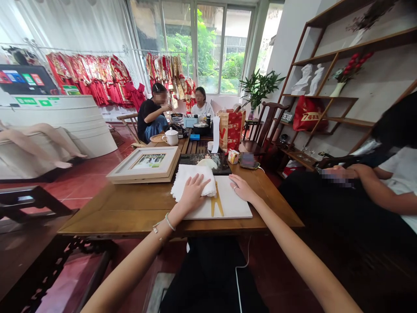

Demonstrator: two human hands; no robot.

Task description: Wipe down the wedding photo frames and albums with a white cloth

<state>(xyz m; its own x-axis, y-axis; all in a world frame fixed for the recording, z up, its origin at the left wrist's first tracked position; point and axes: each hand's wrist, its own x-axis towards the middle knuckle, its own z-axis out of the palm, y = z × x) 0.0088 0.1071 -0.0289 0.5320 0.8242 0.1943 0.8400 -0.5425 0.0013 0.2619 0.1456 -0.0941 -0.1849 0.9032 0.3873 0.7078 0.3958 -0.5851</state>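
My left hand [193, 193] lies with fingers spread on a folded white cloth [182, 176], pressing it against a flat white board [236, 208] near the table's front edge. On the board, partly under the cloth, is a yellow A-shaped piece [217, 204]; its upper part is partly hidden. My right hand [241, 188] rests at the board's right edge, its fingers stretched out and a ring on one of them. Nothing is gripped in it. Just behind the board sits a dark tray with a pale round piece [207, 164] on it.
Framed pictures [146, 164] are stacked at left on the wooden table [124, 213]. Behind stand a white lidded cup [171, 136], a red and tan paper bag [232, 130] and a small box [233, 156]. Two people sit at the far end; another sits close at right.
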